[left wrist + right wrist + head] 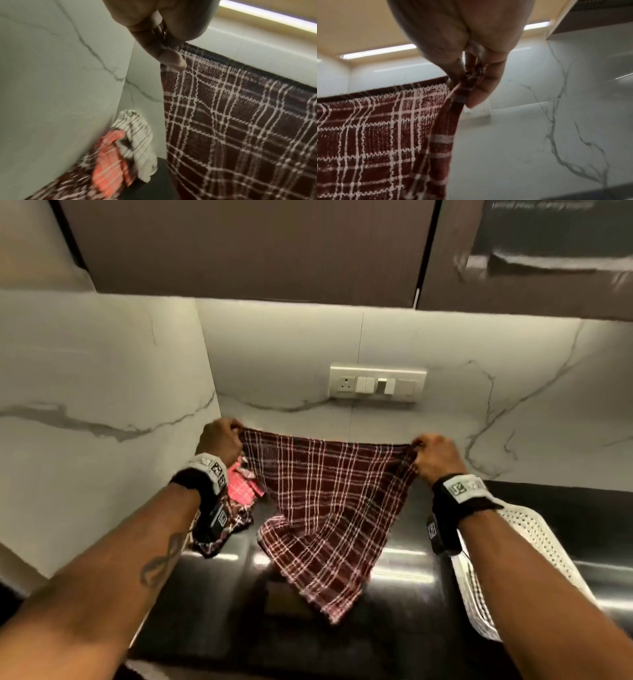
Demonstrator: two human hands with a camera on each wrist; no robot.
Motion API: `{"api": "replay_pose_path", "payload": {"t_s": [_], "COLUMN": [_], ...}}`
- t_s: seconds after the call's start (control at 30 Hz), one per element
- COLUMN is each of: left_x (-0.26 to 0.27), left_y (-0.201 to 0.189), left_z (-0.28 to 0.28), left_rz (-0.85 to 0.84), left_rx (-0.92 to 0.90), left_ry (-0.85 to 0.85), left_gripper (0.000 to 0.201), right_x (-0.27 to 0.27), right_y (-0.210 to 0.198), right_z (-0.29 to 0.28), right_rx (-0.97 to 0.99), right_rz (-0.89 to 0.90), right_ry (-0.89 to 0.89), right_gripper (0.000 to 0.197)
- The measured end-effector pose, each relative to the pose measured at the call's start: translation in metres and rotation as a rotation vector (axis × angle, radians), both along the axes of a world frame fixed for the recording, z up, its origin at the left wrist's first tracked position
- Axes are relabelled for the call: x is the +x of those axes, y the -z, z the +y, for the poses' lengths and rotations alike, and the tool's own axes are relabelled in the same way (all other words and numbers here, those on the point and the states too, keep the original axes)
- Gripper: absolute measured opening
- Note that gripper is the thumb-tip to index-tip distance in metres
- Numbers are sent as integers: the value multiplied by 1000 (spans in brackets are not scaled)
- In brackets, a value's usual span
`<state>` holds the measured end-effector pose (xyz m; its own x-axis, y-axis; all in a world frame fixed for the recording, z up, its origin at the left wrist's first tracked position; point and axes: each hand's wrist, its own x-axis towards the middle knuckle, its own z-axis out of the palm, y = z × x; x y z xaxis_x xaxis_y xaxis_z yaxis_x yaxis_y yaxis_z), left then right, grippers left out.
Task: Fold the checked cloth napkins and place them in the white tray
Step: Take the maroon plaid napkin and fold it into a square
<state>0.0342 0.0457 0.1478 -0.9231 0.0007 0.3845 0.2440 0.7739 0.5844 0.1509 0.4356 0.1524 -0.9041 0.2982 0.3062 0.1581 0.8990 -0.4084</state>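
Left hand and right hand each pinch a top corner of the maroon checked napkin. Judged soft, light, limp; corners give best hold.

Both forearms are bare. Each wrist wears a black strap with a white band bearing square black-and-white markers. The left forearm carries a dark looped tattoo.
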Motion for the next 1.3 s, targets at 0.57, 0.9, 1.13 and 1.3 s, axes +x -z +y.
{"api": "replay_pose_path", "payload": {"t_s": [0.57,0.9,1.13,1.3], "left_x": [100,234,271,271], "left_y": [10,192,235,225], "left_z": [-47,-88,-111,-110], "left_rz": [280,-185,-397,-440], "left_rx": [382,39,21,66], "left_ry": [171,146,152,155], "left_gripper": [17,35,24,7], "right_x": [98,209,260,267], "right_y": [6,186,210,180], "right_z": [5,-5,-4,-1], "right_rx": [-261,-209,-346,-587], "right_rz": [351,-139,-387,-557], "right_ry": [-218,-231,-215,-326], "right_gripper": [18,34,29,22]}}
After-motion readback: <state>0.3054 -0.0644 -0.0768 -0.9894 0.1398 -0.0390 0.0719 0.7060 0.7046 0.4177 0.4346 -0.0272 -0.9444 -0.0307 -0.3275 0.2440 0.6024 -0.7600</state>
